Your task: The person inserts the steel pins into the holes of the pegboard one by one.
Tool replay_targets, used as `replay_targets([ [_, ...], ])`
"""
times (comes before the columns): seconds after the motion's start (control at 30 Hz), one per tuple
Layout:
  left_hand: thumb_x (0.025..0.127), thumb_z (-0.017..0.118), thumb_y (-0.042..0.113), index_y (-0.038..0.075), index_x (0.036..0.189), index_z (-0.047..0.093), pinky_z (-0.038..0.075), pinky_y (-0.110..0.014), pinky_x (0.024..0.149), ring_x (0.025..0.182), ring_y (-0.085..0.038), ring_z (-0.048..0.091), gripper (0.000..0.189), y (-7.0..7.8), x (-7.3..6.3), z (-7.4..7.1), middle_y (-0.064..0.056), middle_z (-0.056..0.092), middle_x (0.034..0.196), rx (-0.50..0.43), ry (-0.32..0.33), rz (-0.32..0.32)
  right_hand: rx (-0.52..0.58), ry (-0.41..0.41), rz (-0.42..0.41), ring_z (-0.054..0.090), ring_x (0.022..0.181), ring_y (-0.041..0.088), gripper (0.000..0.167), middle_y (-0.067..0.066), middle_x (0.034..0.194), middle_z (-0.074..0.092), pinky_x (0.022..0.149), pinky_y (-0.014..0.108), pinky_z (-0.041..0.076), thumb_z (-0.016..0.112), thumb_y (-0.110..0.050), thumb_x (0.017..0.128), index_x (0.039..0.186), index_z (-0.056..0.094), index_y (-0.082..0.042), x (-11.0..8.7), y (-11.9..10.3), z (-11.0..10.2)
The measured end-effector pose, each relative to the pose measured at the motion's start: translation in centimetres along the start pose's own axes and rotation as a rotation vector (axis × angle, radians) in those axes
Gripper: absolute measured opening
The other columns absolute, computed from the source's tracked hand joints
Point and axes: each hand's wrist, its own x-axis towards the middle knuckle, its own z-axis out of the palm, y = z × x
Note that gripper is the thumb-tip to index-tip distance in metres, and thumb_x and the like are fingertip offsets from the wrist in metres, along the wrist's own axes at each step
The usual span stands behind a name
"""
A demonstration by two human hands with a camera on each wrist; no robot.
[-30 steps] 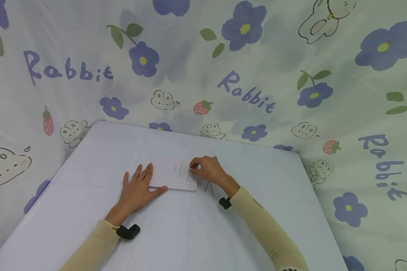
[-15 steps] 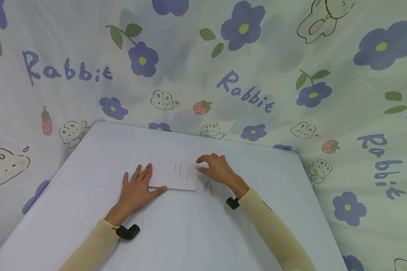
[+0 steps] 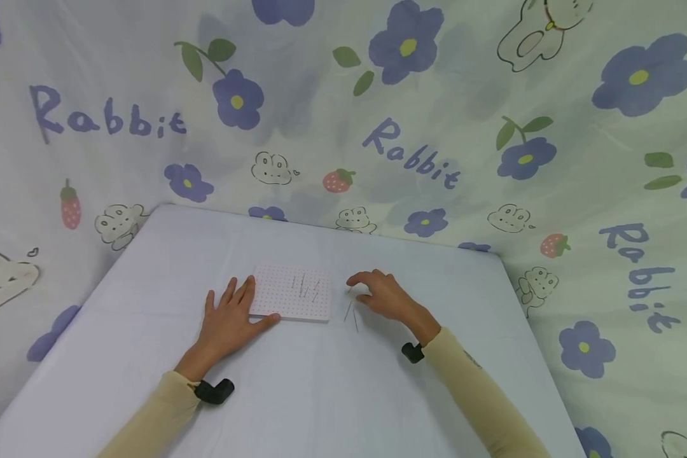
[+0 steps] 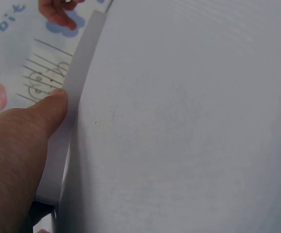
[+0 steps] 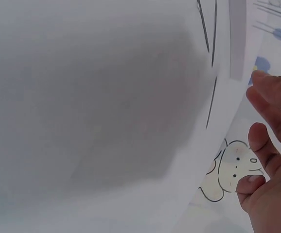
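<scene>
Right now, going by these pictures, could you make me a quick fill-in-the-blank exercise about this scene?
The person's ____ hand touches the white board.
In the head view, the loose thin rods lie beyond the board's ____ side.
The backdrop repeats the printed word ____.
Its printed flowers have ____ centres.
Missing words: left; right; Rabbit; yellow.

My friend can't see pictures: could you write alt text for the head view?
A person's left hand rests against a white dotted board bearing thin dark sticks, while the right hand, fingers parted, is beside loose sticks on a white table. Behind is a rabbit-and-flower backdrop.
</scene>
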Motion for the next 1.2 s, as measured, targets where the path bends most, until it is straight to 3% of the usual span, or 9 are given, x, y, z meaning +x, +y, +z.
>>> replay_targets([
  [0.17, 0.085, 0.058, 0.077, -0.002, 0.158, 0.023, 0.001, -0.073, 0.114, 0.151, -0.046, 0.016, 0.113, -0.1, 0.0, 0.0, -0.024, 0.028, 0.162, 0.002, -0.003, -0.001, -0.009, -0.06, -0.006, 0.054, 0.126, 0.019, 0.039, -0.009, 0.129, 0.065, 0.105, 0.055, 0.038, 0.073, -0.01, 0.092, 0.128, 0.067, -0.023, -1.1, 0.1, 0.3],
  [0.57, 0.085, 0.054, 0.079, -0.001, 0.159, 0.021, 0.0, -0.072, 0.114, 0.152, -0.045, 0.015, 0.114, -0.2, 0.2, 0.1, -0.023, 0.027, 0.162, -0.008, -0.009, -0.007, -0.048, -0.138, -0.073, 0.053, 0.107, 0.013, 0.035, -0.014, 0.119, 0.066, 0.09, 0.039, 0.04, 0.072, -0.006, 0.09, 0.119, 0.07, -0.026, -2.2, -0.1, 1.5],
  [0.97, 0.085, 0.057, 0.077, -0.001, 0.159, 0.021, -0.001, -0.072, 0.114, 0.152, -0.046, 0.015, 0.114, -0.1, 0.2, 0.2, -0.023, 0.027, 0.162, -0.005, -0.004, -0.003, -0.129, -0.104, -0.018, 0.055, 0.108, 0.014, 0.027, -0.013, 0.113, 0.067, 0.092, 0.046, 0.043, 0.077, -0.018, 0.089, 0.113, 0.073, -0.027, -1.9, 0.2, 2.3],
  [1.2, 0.084, 0.056, 0.078, -0.002, 0.158, 0.022, 0.0, -0.073, 0.114, 0.151, -0.046, 0.015, 0.114, -0.2, 0.1, 0.2, -0.024, 0.028, 0.162, -0.006, -0.008, -0.003, -0.13, -0.089, -0.007, 0.054, 0.097, 0.011, 0.017, -0.016, 0.1, 0.065, 0.087, 0.043, 0.042, 0.079, -0.024, 0.089, 0.104, 0.074, -0.029, -2.0, 0.8, 2.6],
])
